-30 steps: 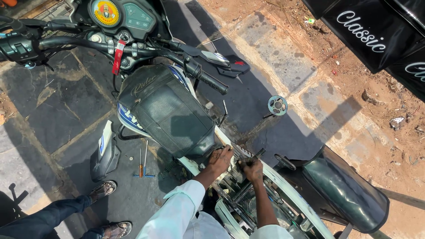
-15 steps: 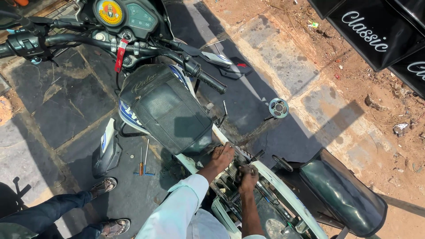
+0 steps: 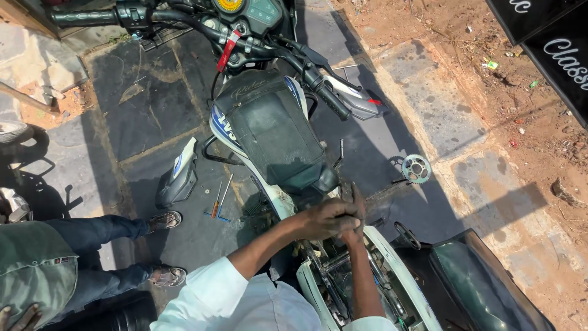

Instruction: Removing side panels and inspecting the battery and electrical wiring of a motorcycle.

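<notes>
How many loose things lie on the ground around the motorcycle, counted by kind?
Screwdrivers: 2
Sprocket: 1
Detached side panels: 2
Removed seat: 1
Total: 6

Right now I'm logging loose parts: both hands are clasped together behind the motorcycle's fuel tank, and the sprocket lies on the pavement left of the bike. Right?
Not quite. The head view shows the sprocket on the pavement to the right of the motorcycle, not left. The left hand and right hand are indeed clasped together behind the fuel tank.

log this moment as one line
left hand: over right, gripping | right hand: under it, grip hidden | spot: motorcycle frame behind tank | nearby: sprocket, screwdrivers
</notes>
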